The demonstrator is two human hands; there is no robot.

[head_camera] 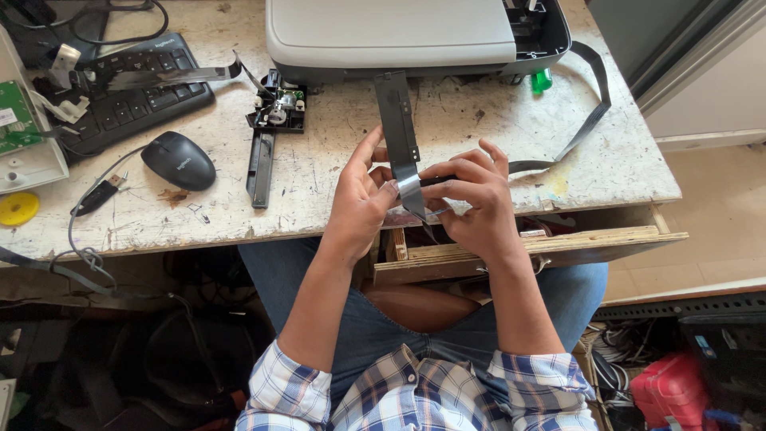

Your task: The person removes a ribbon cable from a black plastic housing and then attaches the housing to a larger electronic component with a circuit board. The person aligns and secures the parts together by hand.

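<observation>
While both hands work at the desk's near edge, things lie thus, left to right:

Disc: a yellow disc (17, 208) at 9 o'clock, on the desk (335, 152) edge.
Board: a green circuit board (16, 116) at 10 o'clock, above the disc.
Keyboard: a black keyboard (140, 96) at 10 o'clock, with cables across it.
Mouse: a black mouse (179, 160) just below the keyboard.
Mechanism: a small black assembly (277, 109) with a rail hanging toward 6 o'clock, at 11 o'clock from the hands.
Left hand: the left hand (361, 199) is closed on the strip (398, 132), thumb and fingers pinching its lower end.
Strip: a long black plastic strip, nearly upright, top pointing to 12 o'clock, held over the desk edge between both hands.
Right hand: the right hand (472, 199) is closed on the same lower end, fingers curled over it.
Printer: a grey printer (391, 32) at 12 o'clock, touching the strip's top in view.
Ribbon: a flat dark cable (590, 112) looping from the printer toward 3 o'clock.
Drawer: an open wooden drawer (542, 243) just under the hands.
</observation>
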